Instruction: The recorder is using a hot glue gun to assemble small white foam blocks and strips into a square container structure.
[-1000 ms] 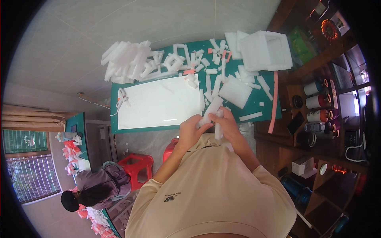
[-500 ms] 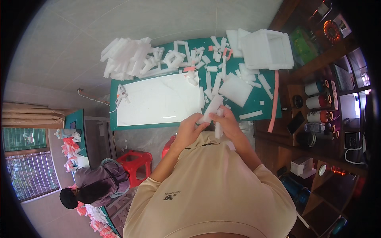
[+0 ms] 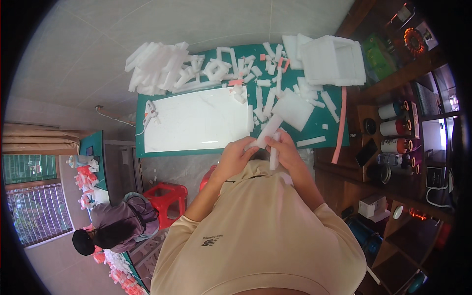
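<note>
Both hands are in front of my body at the near edge of the green table (image 3: 322, 140). My left hand (image 3: 239, 152) is closed on the lower end of a white foam strip (image 3: 269, 130), which slants up to the right. Beside it, my right hand (image 3: 285, 147) pinches a narrower white foam strip (image 3: 273, 161) that hangs down toward my shirt. The two strips meet or overlap between the hands; whether they are joined, I cannot tell. Past the slanting strip lies a square white foam sheet (image 3: 293, 111).
A white board (image 3: 196, 120) with a glue gun (image 3: 149, 112) covers the table's left part. Foam strips (image 3: 155, 69) are heaped at the back left, and a white foam box (image 3: 327, 64) stands back right. Red stools (image 3: 169, 196) and a seated person (image 3: 123, 219) are at left.
The slanting foam strip has shifted slightly right and tilted more to the right. My right hand and its narrow strip have moved slightly right and down.
</note>
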The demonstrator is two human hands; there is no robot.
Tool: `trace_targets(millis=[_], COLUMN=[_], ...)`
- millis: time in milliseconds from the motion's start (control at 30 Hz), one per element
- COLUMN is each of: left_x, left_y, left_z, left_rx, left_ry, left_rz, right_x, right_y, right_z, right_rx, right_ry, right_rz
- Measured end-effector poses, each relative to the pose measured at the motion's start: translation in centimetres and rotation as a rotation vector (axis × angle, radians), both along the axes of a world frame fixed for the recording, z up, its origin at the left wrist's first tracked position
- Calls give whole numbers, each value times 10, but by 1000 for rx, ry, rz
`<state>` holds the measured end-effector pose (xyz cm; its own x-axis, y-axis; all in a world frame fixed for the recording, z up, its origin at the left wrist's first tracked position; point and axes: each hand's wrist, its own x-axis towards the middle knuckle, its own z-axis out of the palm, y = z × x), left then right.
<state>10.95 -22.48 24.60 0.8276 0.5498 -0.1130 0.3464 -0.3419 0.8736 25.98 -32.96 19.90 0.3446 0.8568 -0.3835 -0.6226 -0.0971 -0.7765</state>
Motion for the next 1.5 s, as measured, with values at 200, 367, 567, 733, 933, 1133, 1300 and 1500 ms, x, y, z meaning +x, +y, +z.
trace_targets(millis=[200,367,567,733,933,1133,1300,1500], left_x=[3,-2,-39,-37,-8,-9,-13,-22], left_y=[-3,-1,24,22,0,-1,4,10], left_z=[-8,-25,-44,-55,-69,-65,-67,-67], left_rx=[-4,15,-200,-546,-829,-880,-813,-879], left_ry=[-36,86,7,-58,-174,-167,-146,-227], left_rz=[44,116,247,306,315,267,287,344], right_x=[-1,2,62,59,-14,-16,-12,-11], right_y=[-2,-5,-26,-28,-3,-3,-2,-1], right_z=[-1,1,19,3,-14,-10,-14,-7], right_rx=[13,-33,93,-188,-139,-158,-213,-153], right_ry=[-109,-224,-48,-285,-451,-570,-542,-446], right_rz=[-55,-69,-405,-14,238,232,270,261])
